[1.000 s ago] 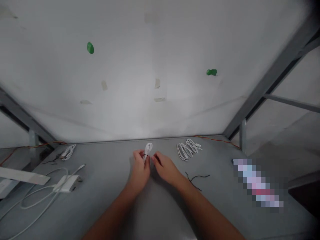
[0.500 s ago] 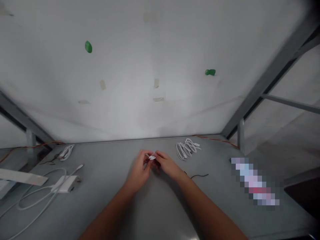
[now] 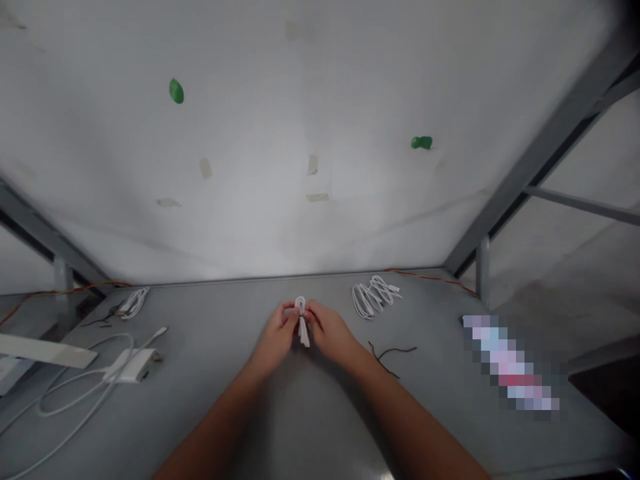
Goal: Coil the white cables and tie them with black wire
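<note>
At the centre of the grey table (image 3: pixel 220 333), a small folded white cable bundle (image 3: pixel 301 327) is held up between my hands. My left hand (image 3: pixel 274 339) pinches its left side, and my right hand (image 3: pixel 329 332) pinches its right side. A loop stands above my fingertips and a short tail hangs below them. My fingers hide the bundle's middle. A loose black wire (image 3: pixel 391 353) lies just beyond my right hand.
A coiled white cable (image 3: pixel 373 298) lies at the back right, and another (image 3: pixel 134 303) at the back left. A white power adapter (image 3: pixel 131 365) with long white cord and a white strip (image 3: pixel 45 352) lie left. A blurred object (image 3: pixel 510 367) lies right. Orange wires run along the rear edge.
The white bundle has turned between my fingers, from lying sideways to standing upright with a tail hanging down. My hands have spread slightly apart.
</note>
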Available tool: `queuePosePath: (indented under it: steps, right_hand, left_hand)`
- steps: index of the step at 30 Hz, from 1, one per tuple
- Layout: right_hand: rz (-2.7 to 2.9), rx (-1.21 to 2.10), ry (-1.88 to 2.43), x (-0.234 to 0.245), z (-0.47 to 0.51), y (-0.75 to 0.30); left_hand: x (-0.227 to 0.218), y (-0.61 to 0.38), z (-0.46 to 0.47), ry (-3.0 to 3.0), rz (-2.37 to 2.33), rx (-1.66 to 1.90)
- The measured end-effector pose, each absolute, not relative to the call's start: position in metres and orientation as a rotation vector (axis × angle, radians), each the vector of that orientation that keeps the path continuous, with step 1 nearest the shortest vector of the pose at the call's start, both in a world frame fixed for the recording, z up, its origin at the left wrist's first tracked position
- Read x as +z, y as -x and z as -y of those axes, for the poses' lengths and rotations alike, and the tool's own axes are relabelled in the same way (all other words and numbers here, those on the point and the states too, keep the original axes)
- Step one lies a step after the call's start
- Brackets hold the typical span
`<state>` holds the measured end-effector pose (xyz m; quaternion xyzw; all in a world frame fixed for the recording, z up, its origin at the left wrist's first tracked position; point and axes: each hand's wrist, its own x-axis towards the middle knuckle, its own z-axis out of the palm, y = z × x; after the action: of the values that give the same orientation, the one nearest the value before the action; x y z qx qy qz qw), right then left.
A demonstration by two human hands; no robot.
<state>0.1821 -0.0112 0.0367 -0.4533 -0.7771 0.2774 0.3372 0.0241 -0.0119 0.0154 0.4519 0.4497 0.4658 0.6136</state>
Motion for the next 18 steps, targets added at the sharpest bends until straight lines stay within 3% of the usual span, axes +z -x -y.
queuePosePath:
  steps: [4,7,11,18]
  right_hand:
    - [2.097,0.501,1.337,0.037,0.01,-0.183]
    - [2.036,0.471,1.424,0.037,0.006,-0.188]
    - [1.881,0.749,1.3,0.033,0.002,-0.191]
    - [1.591,1.28,0.986,0.023,-0.004,-0.19]
  left_hand:
    - [0.022,-0.02,0.014,-0.736,-0.883,0.976]
    - [0.032,-0.02,0.018,-0.77,-0.859,1.17]
    - [0.037,-0.023,0.027,-1.179,-0.863,1.367]
    - [0.023,-0.018,0.026,-1.897,-0.983,1.122]
